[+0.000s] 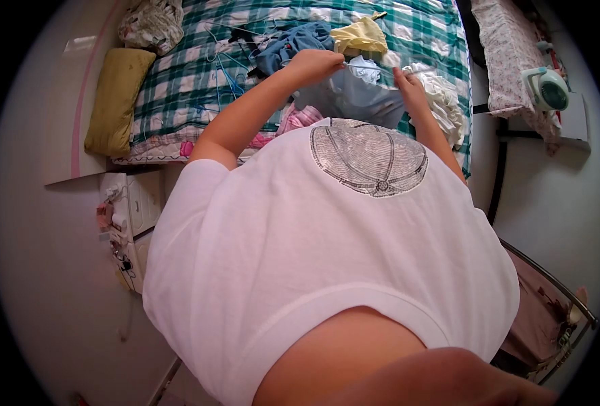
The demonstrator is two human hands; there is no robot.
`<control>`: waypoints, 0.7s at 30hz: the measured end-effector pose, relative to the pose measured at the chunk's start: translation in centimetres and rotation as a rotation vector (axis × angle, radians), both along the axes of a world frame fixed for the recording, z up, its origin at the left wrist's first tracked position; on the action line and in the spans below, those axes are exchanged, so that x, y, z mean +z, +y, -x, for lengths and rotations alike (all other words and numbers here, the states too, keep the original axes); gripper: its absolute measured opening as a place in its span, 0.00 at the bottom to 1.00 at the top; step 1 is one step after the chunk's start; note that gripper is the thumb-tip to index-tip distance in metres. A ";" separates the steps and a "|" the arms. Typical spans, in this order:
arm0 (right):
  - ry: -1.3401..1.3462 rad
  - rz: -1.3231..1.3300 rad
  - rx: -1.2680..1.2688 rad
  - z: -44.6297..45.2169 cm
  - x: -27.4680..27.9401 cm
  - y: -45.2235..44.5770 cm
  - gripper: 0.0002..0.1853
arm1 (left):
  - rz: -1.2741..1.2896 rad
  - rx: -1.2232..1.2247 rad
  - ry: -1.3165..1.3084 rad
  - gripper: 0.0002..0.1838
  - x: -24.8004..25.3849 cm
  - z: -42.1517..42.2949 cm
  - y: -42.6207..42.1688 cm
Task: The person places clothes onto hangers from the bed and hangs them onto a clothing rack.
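Observation:
My left hand (pixel 319 63) is closed at the upper left edge of a grey-blue cloth item (pixel 364 99). The opposite upper edge of it is pinched by my right hand (pixel 408 82). The item hangs stretched between them, close in front of my white shirt, and its lower part is hidden by the shirt. A small pale blue-white piece of cloth (pixel 366 68) shows just behind its top edge. Beyond my left hand lies a dark blue garment (pixel 300 43), and a yellow cloth (pixel 361 36) lies beyond the gap between my hands. White crumpled cloth (pixel 441 101) is beside my right forearm.
A green plaid bedspread (pixel 178 88) covers the bed. Blue hangers (pixel 227 78) lie left of the garments, and pink cloth (pixel 298 118) is near its front edge. An olive pillow (pixel 118 101) is at the left. At the right, a small fan (pixel 549 89) stands beside a floral cover (pixel 506 61).

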State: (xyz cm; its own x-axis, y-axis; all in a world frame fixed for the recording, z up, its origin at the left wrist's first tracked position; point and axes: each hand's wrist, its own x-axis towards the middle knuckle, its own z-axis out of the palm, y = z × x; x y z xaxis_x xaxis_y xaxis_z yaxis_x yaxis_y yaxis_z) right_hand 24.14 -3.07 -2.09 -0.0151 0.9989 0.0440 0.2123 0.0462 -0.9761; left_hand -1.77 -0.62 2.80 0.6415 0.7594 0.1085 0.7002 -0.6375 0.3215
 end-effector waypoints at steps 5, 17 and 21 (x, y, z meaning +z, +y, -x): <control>-0.332 -0.366 -0.132 1.3 4.1 -2.4 0.15 | 0.008 0.217 -0.094 0.12 -0.2 2.4 1.0; -1.266 -0.073 0.455 -3.7 -1.0 -3.5 0.11 | 0.163 0.271 -0.333 0.11 -1.0 8.5 -2.3; -1.157 -0.278 0.230 -4.9 -2.0 -2.1 0.10 | 0.101 0.267 -0.477 0.10 -2.0 9.3 -3.4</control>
